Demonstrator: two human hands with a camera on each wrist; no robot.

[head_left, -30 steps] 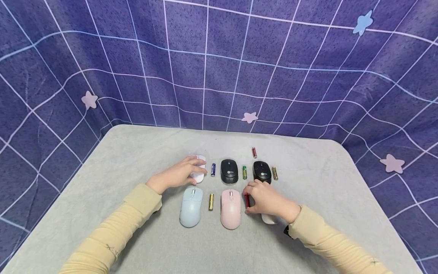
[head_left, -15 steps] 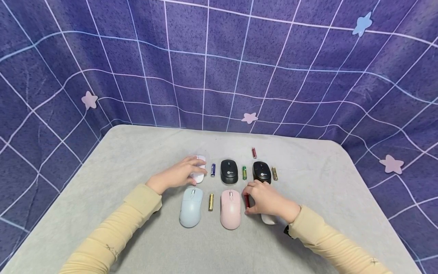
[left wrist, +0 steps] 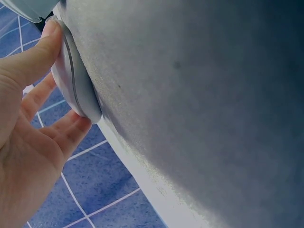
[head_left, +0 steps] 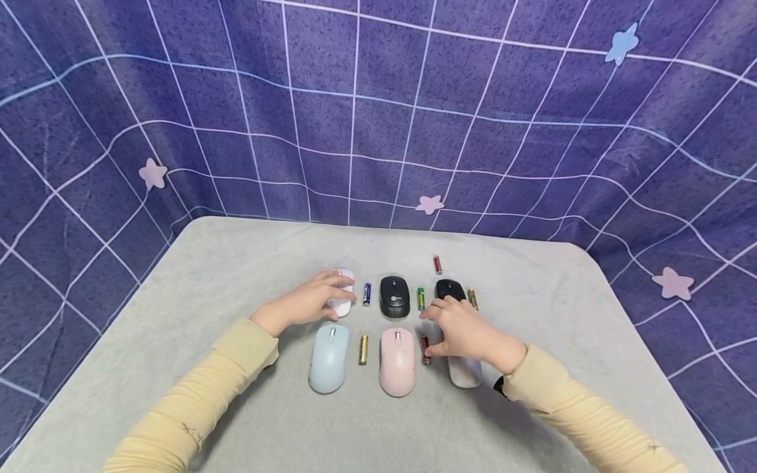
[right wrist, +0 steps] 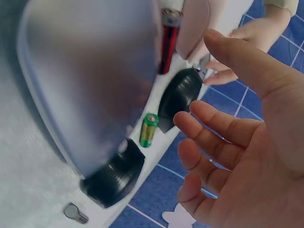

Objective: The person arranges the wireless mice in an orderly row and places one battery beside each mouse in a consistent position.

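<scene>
My left hand [head_left: 310, 297] holds a small white mouse [head_left: 343, 307] at the back left of the group. In the left wrist view the thumb presses one end of this white mouse [left wrist: 73, 80] and fingertips touch the other. Above a pale mouse [head_left: 464, 376] at the front right hovers my right hand [head_left: 464, 330], fingers loosely bent around nothing. A red battery [head_left: 426, 351] stands apart from its fingertips, beside the pink mouse [head_left: 397, 361]. The right wrist view shows a gap between the right hand [right wrist: 251, 142] and the red battery [right wrist: 169, 45]. The right hand partly covers a black mouse [head_left: 447, 287].
A light blue mouse [head_left: 328, 361] and a gold battery [head_left: 363, 349] lie front left. Behind them are a blue battery [head_left: 367, 294], another black mouse [head_left: 394, 297], a green battery [head_left: 420, 299], a second gold battery [head_left: 473, 299] and a far red battery [head_left: 437, 264]. A purple gridded curtain [head_left: 378, 118] surrounds the table.
The right hand has let go of the near red battery and lifted slightly away and back, uncovering more of the pale mouse. The left hand stays on the white mouse.
</scene>
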